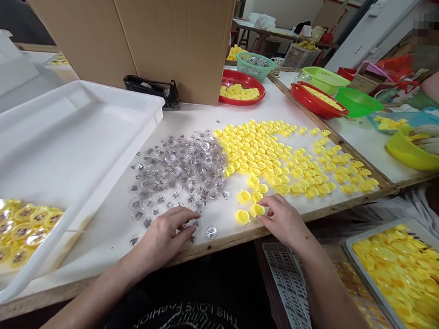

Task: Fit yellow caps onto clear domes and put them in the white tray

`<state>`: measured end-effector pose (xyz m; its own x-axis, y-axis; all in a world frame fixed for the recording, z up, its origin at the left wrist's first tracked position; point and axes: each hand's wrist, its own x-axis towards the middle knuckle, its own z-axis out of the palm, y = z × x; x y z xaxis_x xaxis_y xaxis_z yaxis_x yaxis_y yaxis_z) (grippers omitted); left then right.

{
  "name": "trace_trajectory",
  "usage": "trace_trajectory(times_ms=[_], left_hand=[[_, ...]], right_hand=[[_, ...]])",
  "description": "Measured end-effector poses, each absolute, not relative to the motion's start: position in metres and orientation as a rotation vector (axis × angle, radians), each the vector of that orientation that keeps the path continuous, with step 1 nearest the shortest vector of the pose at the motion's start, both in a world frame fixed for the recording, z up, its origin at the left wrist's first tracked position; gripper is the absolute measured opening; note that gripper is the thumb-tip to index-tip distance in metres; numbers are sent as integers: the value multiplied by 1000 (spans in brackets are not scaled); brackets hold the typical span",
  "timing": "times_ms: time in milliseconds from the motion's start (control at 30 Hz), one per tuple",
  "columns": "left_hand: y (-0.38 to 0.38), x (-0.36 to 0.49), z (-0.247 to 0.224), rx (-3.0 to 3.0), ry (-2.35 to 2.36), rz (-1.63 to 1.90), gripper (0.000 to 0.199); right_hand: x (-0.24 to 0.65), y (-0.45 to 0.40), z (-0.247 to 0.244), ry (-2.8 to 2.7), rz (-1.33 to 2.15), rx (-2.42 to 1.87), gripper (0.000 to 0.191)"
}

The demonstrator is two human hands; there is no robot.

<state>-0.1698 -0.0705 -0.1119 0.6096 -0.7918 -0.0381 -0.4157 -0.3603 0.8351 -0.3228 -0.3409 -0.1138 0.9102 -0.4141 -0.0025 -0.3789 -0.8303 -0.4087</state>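
My left hand (171,233) hovers low at the near edge of a heap of clear domed plastic discs (182,164) with dark printed pictures. Its thumb and forefinger are curved but apart, close to a few loose discs; the other fingers are partly hidden. One single clear disc (211,232) lies just right of it. With thumb and forefinger, my right hand (283,222) grips the right edge of a small round yellow plastic piece (257,210) on the table. Another yellow piece (242,216) lies beside it. Many more yellow pieces (253,151) spread behind.
On the left stands a white tray (119,153) with assembled yellow discs. Behind are a tape dispenser (153,92), a cardboard box (175,37) and a red basin (241,100). A wooden strip (222,240) edges the table. A co-worker's gloved hand (438,143) is at right.
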Motion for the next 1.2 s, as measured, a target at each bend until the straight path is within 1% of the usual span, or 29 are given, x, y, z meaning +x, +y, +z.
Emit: trace_trajectory(times_ms=[100, 200, 233, 300, 367, 433, 467, 500, 567, 633, 733, 800, 933, 1200], left_hand=[[-81, -176, -107, 1808, -600, -782, 27], [-101, -183, -103, 1339, -301, -1059, 40], [-108, -185, -102, 1183, -231, -1121, 41], [-118, -185, -103, 971, -134, -1186, 35], [-122, -181, -105, 893, -89, -1184, 25], [-120, -174, -109, 883, -58, -1151, 20], [-117, -170, -112, 886, -46, -1137, 21], [-114, -166, -114, 894, -37, -1126, 22], [-106, -159, -117, 919, -25, -1102, 25], [-99, -153, -119, 944, -12, -1060, 26], [-91, -149, -119, 968, 11, -966, 26], [-87, -148, -120, 961, 21, -931, 25], [-83, -148, -124, 926, 26, -953, 25], [-81, -146, -130, 896, -6, -979, 27]], right_hand=[[-317, -326, -92, 565, -280, -2642, 16], [-297, -297, -75, 375, -328, -2561, 15], [-289, -287, -72, 303, -323, -2538, 14], [-275, -274, -71, 193, -308, -2500, 13], [-264, -273, -73, 133, -289, -2464, 15], [-259, -283, -77, 142, -218, -2526, 13], [-257, -290, -79, 179, -147, -2626, 9], [-256, -297, -82, 233, -63, -2750, 10], [-254, -309, -88, 332, 125, -2972, 20], [-252, -315, -95, 353, 261, -3066, 21], [-249, -313, -103, 324, 366, -3113, 18], [-246, -311, -106, 329, 406, -3141, 20], [-241, -311, -104, 317, 484, -3163, 22], [-232, -314, -97, 307, 653, -3164, 21]])
